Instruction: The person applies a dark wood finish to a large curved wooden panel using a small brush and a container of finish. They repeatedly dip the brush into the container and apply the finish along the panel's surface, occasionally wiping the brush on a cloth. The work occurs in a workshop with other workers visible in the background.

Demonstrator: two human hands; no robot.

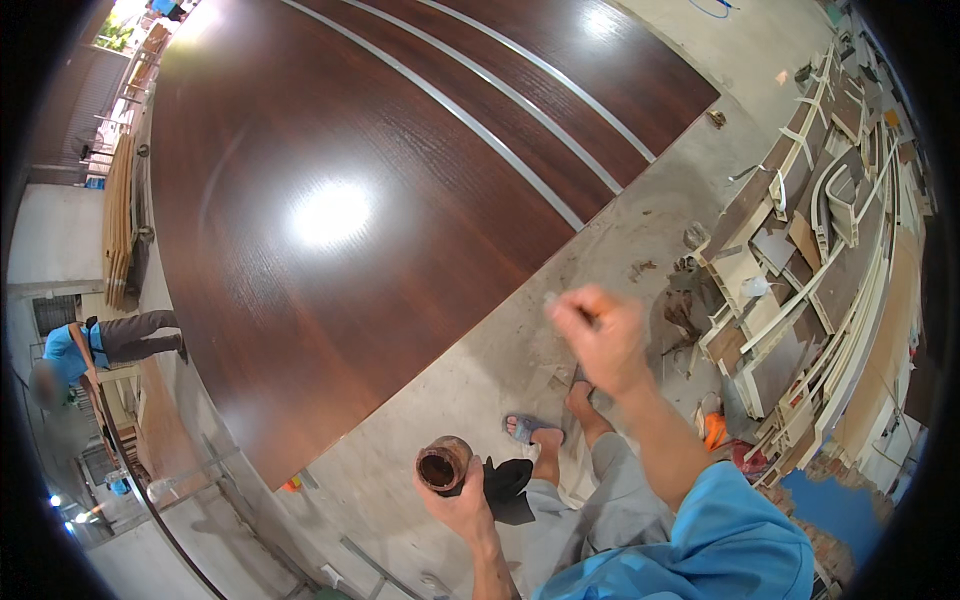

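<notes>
My left hand (462, 505) holds a small round brown tin (443, 464) with dark liquid inside, together with a black cloth (507, 488) bunched against my palm. My right hand (603, 338) is raised higher and to the right, blurred, its fingers pinched together; whether they hold anything I cannot tell. In front of me lies a large dark brown wooden panel (340, 190) with glossy finish and thin pale strips (500, 95) running across it. My feet in sandals (530, 430) stand on the concrete floor below.
A heap of wood offcuts and white trim strips (820, 260) lies on the right. Another person in a blue shirt (75, 350) bends over at the far left beside stacked boards (120, 220). Grey concrete floor (560, 300) runs along the panel's edge.
</notes>
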